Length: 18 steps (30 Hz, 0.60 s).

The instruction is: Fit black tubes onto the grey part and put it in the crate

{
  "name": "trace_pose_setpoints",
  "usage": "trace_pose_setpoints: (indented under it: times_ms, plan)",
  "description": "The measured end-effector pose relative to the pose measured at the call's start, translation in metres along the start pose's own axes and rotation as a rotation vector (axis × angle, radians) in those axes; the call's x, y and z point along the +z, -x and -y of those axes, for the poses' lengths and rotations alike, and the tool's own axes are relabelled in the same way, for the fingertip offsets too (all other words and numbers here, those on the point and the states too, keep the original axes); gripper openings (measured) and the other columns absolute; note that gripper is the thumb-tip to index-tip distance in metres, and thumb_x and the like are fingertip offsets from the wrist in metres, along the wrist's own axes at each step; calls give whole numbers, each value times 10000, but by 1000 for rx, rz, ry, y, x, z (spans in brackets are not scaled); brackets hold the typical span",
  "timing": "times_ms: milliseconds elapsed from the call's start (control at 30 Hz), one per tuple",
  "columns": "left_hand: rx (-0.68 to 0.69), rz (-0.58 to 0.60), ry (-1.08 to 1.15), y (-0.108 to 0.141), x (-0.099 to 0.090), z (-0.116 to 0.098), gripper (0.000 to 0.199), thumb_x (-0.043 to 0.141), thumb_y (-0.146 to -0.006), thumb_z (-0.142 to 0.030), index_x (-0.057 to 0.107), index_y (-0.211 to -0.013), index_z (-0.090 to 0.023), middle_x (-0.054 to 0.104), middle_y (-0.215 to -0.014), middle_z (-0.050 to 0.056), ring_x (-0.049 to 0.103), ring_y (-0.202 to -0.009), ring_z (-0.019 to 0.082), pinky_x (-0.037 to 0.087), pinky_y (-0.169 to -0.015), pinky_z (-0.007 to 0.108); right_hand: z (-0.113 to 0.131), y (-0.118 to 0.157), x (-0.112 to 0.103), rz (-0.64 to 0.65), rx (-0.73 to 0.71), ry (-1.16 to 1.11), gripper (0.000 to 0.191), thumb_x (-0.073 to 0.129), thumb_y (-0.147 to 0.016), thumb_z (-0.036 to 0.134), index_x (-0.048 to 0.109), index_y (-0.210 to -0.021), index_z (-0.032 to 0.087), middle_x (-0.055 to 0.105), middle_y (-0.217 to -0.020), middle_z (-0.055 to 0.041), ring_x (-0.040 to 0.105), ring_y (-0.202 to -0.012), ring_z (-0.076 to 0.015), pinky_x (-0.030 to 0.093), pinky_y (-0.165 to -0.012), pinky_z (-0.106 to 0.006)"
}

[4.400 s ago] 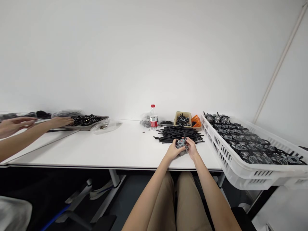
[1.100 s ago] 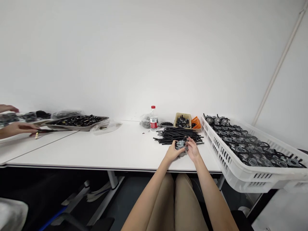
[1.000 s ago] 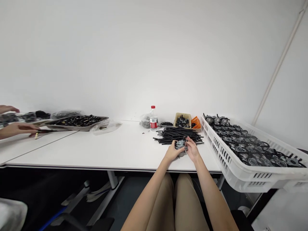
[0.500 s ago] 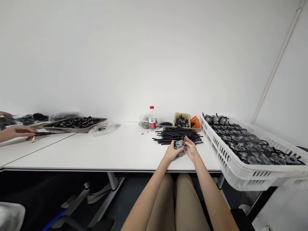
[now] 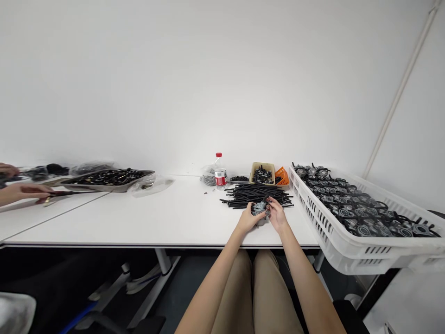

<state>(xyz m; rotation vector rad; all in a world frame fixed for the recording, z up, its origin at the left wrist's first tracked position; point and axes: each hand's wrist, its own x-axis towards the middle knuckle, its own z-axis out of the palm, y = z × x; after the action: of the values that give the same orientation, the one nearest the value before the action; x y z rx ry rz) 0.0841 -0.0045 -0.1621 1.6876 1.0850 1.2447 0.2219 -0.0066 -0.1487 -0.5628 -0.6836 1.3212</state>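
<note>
A small grey metal carburetor (image 5: 259, 208) is held just above the near part of the white table (image 5: 167, 215). My left hand (image 5: 247, 218) grips its left side, thumb toward me. On the right side, my right hand (image 5: 276, 214) has its fingers closed against the carburetor, by a small black piece at its top; the fingertips partly hide this piece. Directly behind my hands lies a loose pile of black rubber hoses (image 5: 255, 195).
A white crate (image 5: 347, 246) of carburetors with black hoses stands at right. Behind the hoses are a yellow bin (image 5: 253, 176) of small black parts, an orange basket (image 5: 283, 175) and a red-capped bottle (image 5: 220, 172). Farther left are a metal tray (image 5: 120, 188) and a co-worker's hand (image 5: 33, 191).
My right fingers have shifted slightly at the carburetor's right side. The carburetor and my left hand stay in nearly the same place.
</note>
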Motion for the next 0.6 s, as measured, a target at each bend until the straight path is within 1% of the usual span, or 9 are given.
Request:
trace_pose_setpoints:
  times_ms: [367,600]
  plan:
    - [-1,1,-7,0,0,0,502,715,-655,-517,491,-965,-192,655,-941,60,619,-890,245,486,-796,356,-2,-1,-2,13,2,39,237,659,-597,110,716,-817,177,662,-873,-25,538,-624,-128,438,-547,-193]
    - [15,1,-14,1,-1,-1,509,709,-652,-530,487,-962,-193,650,-933,59,612,-892,246,476,-810,364,-3,-2,-3,24,6,57,220,658,-603,99,715,-801,173,661,-886,-32,547,-643,-138,440,-561,-204]
